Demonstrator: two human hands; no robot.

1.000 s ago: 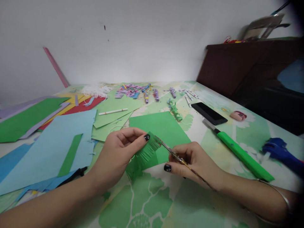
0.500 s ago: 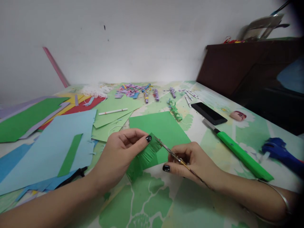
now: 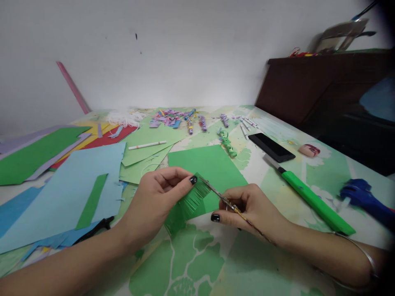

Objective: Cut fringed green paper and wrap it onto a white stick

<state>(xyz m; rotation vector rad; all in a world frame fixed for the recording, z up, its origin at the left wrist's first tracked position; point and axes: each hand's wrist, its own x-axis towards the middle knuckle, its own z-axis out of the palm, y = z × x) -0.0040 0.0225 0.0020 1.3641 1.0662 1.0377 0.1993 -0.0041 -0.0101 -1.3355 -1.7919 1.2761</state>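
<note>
Between thumb and fingers, my left hand [image 3: 163, 193] pinches a green paper strip [image 3: 194, 200] whose edge is cut into a fine fringe. My right hand [image 3: 249, 209] grips a pair of scissors [image 3: 230, 204], the blades pointing up and left. The blade tips meet the top end of the strip, close to my left thumb; whether they are parted I cannot tell. Partly under the strip lies a green paper sheet [image 3: 203, 160] on the table. Another green strip [image 3: 91, 201] rests on a light blue sheet [image 3: 70, 181] to the left.
On the right lie a green utility knife [image 3: 317, 201] with its blade out, a black phone [image 3: 271, 147] and a blue-handled tool [image 3: 361, 195]. Farther back are a curled green paper piece [image 3: 227, 143], paper scraps [image 3: 168, 118] and white string [image 3: 125, 118]. Coloured sheets [image 3: 40, 152] cover the left.
Both hands keep nearly the same place. The scissors have shifted very slightly at the strip's top end; everything else stays as it was.
</note>
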